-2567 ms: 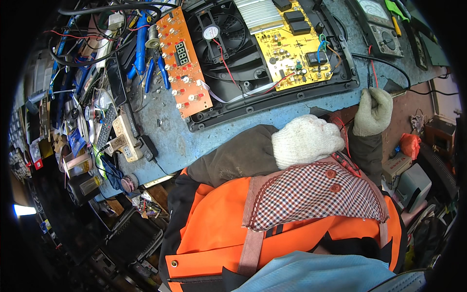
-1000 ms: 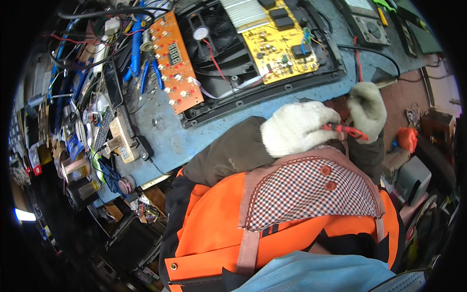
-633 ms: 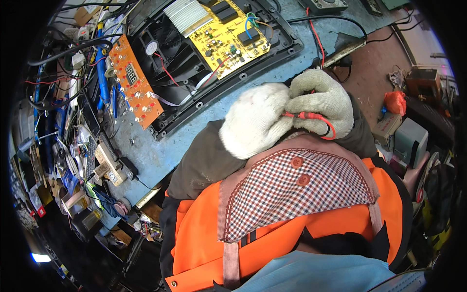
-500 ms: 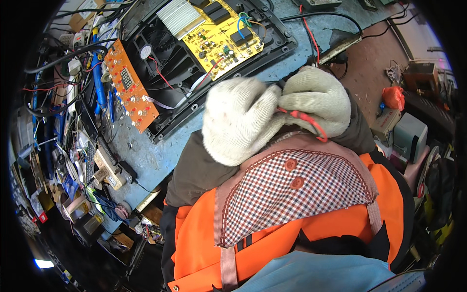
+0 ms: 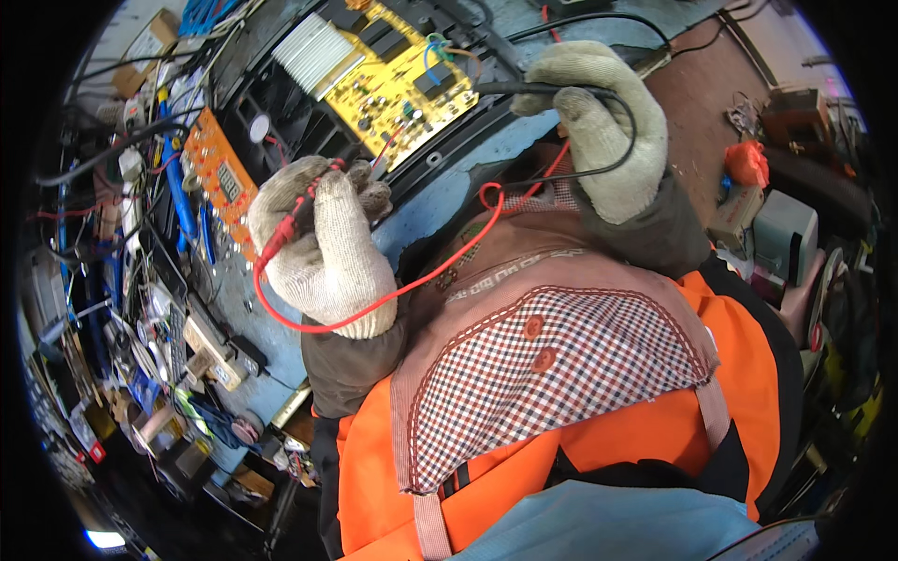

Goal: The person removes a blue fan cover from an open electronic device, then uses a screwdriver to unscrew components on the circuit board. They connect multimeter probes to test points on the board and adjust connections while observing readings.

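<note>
My left hand (image 5: 323,248), in a whitish knit glove, is closed around a red test probe (image 5: 301,208) near the front edge of the black appliance housing (image 5: 426,161). A red lead (image 5: 440,270) loops from that probe across my apron. My right hand (image 5: 617,136), gloved too, grips a black test probe (image 5: 510,88) pointing left. Its front end lies by the right edge of a yellow circuit board (image 5: 379,103) in the housing; whether it touches, I cannot tell. The black lead (image 5: 629,154) curves down past my right hand.
An orange display board (image 5: 213,154) lies along the housing's left side. Blue-handled tools (image 5: 178,182), tangled cables and a power strip (image 5: 210,351) crowd the left of the blue bench (image 5: 271,337). Boxes and a red plastic bag (image 5: 745,165) stand on the right.
My hands have parted: the left moved left and down with the red probe, the right moved up with the black probe, now in view. The red lead now stretches out between them.
</note>
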Action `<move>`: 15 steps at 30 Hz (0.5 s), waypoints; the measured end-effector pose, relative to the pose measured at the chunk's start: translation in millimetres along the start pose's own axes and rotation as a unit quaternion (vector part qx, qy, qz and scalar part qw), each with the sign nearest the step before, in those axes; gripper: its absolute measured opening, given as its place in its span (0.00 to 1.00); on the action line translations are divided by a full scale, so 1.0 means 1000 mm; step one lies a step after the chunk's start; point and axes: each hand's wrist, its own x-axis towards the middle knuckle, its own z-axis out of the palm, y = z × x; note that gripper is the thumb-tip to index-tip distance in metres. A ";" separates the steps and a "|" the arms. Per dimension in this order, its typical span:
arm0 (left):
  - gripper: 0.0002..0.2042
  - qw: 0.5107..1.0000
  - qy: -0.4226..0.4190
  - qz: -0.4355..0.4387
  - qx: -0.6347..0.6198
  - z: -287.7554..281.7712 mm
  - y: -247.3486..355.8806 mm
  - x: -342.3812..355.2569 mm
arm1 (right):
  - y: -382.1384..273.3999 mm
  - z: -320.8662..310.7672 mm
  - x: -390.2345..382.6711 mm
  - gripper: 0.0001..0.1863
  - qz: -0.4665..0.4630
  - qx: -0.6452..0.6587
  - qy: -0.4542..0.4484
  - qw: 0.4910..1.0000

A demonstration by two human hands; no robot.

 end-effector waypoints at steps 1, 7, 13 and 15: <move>0.12 0.999 -0.027 -0.004 0.020 0.002 0.000 0.006 | 0.002 -0.003 0.006 0.11 -0.054 -0.017 -0.005 0.998; 0.12 0.983 -0.077 0.103 0.133 -0.024 -0.015 0.008 | 0.011 -0.063 0.056 0.09 -0.259 -0.007 0.101 0.961; 0.14 0.976 -0.052 0.178 0.113 -0.032 -0.032 0.008 | 0.019 -0.125 0.110 0.11 -0.062 -0.398 0.167 0.900; 0.15 0.970 -0.062 0.201 0.122 -0.036 -0.038 0.010 | 0.031 -0.139 0.125 0.11 -0.093 -0.458 0.131 0.874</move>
